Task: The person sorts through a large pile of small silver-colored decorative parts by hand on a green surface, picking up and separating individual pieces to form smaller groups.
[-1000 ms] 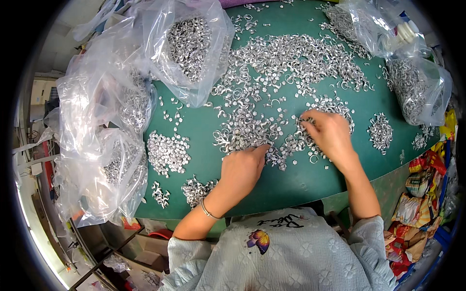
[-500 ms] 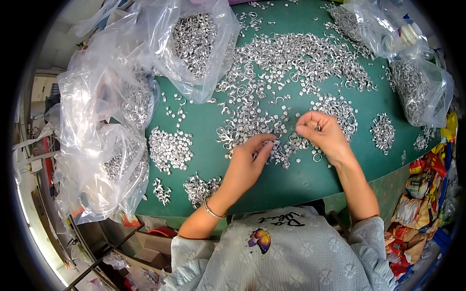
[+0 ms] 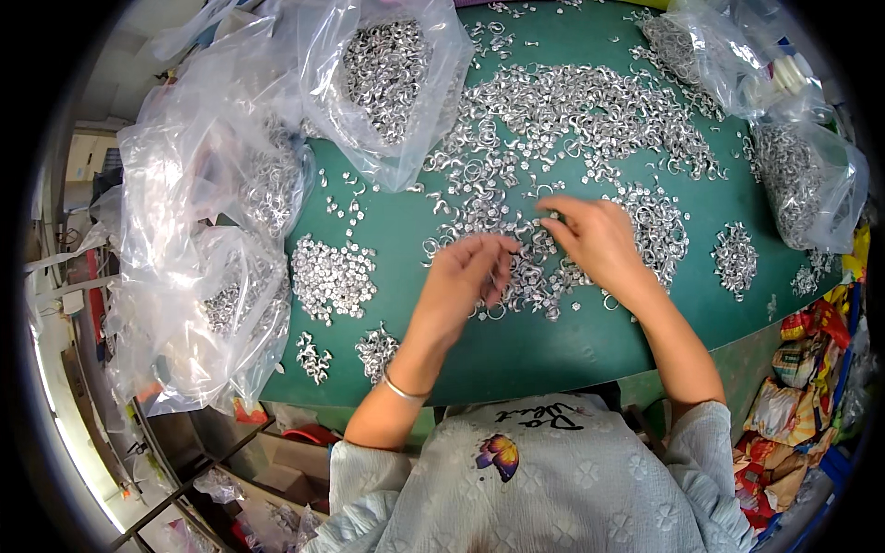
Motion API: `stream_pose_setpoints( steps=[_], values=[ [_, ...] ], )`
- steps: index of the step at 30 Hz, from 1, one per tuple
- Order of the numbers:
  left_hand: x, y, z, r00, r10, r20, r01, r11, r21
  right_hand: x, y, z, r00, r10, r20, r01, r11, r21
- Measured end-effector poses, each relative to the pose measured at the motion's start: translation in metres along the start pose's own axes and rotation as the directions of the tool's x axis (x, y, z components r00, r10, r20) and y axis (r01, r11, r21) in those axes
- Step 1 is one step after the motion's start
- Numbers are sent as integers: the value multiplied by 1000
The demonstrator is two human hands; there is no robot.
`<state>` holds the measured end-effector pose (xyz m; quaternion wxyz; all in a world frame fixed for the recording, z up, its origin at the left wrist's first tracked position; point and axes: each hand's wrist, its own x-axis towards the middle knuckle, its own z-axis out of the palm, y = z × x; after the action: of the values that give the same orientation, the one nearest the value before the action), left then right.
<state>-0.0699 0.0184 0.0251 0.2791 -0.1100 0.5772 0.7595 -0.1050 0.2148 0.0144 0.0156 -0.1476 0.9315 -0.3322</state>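
Note:
My left hand (image 3: 466, 272) hovers at the near left edge of a loose pile of mixed small silver metal pieces (image 3: 533, 288). Motion smears its fingers, so whether they hold a piece is hidden. Across the same pile, my right hand (image 3: 597, 241) has thumb and forefinger parted, pointing left, with nothing visible between them. Just beyond the right hand lies a heap of silver ring-like pieces (image 3: 659, 230). Left of my left hand sits a heap of small flower-shaped pieces (image 3: 332, 281). Curved pieces (image 3: 376, 350) are gathered beside my left forearm, with a smaller cluster (image 3: 313, 358) further left.
A broad spread of silver pieces (image 3: 590, 111) covers the far part of the green table (image 3: 553, 355). Clear plastic bags of parts stand at the far left (image 3: 387, 78), left edge (image 3: 217, 304) and right (image 3: 793, 175). Another small heap (image 3: 735, 261) lies at right.
My right hand has moved left and slightly away from me, and its pinched fingers have parted. My left hand has lifted slightly back toward the left. The whole view has shifted a little.

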Motion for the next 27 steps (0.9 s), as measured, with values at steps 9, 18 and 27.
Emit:
stream_pose_setpoints(
  steps=[9, 18, 27],
  values=[
    [43, -5, 5, 828, 561, -5, -166, 254, 953, 11, 8, 5, 986, 80, 145, -115, 960, 254],
    [50, -3, 14, 841, 542, 9, -136, 196, 971, -4, 22, -16, 777, 92, 623, -608, -144, 780],
    [51, -4, 14, 831, 556, -2, -160, 242, 957, 0, 17, -19, 841, 120, 527, -505, -176, 845]
  ],
)
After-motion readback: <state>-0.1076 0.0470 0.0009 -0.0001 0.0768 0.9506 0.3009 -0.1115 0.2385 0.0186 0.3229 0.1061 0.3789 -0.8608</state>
